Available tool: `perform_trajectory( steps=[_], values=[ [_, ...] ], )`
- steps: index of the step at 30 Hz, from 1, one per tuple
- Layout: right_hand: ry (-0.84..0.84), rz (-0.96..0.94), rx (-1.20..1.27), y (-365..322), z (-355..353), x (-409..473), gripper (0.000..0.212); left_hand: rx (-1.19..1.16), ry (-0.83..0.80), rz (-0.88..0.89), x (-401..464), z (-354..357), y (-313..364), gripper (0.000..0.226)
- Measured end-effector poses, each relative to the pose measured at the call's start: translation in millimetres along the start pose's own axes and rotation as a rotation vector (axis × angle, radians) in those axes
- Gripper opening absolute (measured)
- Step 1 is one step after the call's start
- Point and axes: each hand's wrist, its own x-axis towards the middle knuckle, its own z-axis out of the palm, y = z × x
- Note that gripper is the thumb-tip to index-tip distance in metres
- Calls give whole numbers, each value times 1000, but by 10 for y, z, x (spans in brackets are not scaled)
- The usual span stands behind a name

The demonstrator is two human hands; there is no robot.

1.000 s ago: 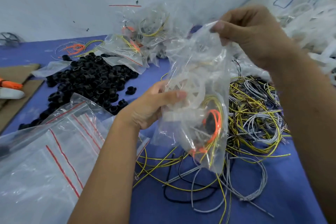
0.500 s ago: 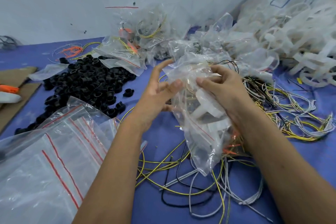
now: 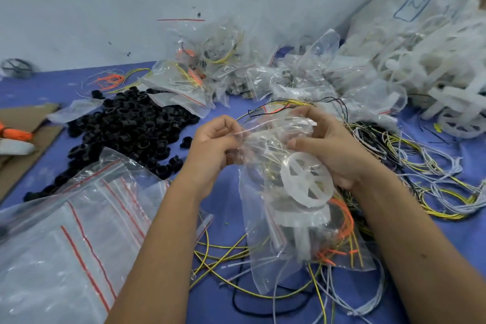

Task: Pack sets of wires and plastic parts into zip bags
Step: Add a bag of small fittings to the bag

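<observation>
Both hands have come together at the mouth of the bag (image 3: 297,208), which now hangs between them over the counter (image 3: 226,208), mouth up and away from the person. A second ago the right hand (image 3: 334,150) held the bag's top high while the left hand (image 3: 215,144) steadied its middle; half a second ago the right was down at the bag's body, pressing the load in. Now the left fingers (image 3: 231,134) are curled and pinching the strip at its left end, and the right fingers are curled round the top at the other end, thumb across the film. That reads as filling done and sealing under way — though whether the strip is closed yet cannot be told.

Inside lie a white wheel (image 3: 306,181), other white parts below it, and orange and yellow wires (image 3: 342,218). A few black and yellow strands seem to poke out near the mouth and could foul the seal.

The view has also dropped and shifted. Empty bags (image 3: 79,231) lie at the left, black rings (image 3: 131,123) beyond, filled bags (image 3: 210,71) by the wall, loose wires (image 3: 420,166) at the right.
</observation>
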Motion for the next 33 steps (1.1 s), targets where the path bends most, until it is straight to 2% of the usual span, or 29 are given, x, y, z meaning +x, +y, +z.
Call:
perform_trajectory(
  steps=[2, 4, 7, 9, 12, 14, 16, 19, 23, 26, 30, 33],
  values=[
    [-62, -16, 19, 6, -7, -6, 32, -9, 33, 0, 13, -10, -33, 38],
    [-79, -24, 34, -10, 14, -12, 16, -28, 64, -4, 11, -30, -55, 39],
    [97, -9, 69, -4, 30, 28, 35, -70, 52, -22, 21, -68, -46, 27],
    [196, -25, 78, 16, 24, 50, 26, -111, -11, -58, 24, -83, -40, 21],
    [231, -65, 88, 22, 26, 53, 11, -96, -66, -91, 22, -69, -68, 22],
    [255, -103, 33, 16, 31, 36, 11, -72, -74, -95, 13, -53, -72, 21],
    [307, -141, -28, 17, 30, 25, 10, -70, -66, -134, 0, -51, -59, 31],
    [375, -171, -46, 19, 6, 25, 19, 5, -29, -159, 13, -119, -65, 35],
    [428, -170, -37, 27, -17, 35, 39, 30, -10, -101, 19, -233, -113, 19],
    [418, -174, 27, 23, -28, 45, 45, 70, -23, -78, 12, -255, -115, 12],
    [411, -193, 57, 8, -16, 39, 33, 167, -21, -34, 29, -239, -174, 24],
    [413, -186, 58, 20, -8, 56, 14, 143, 23, -6, 39, -232, -180, 18]
  ],
)
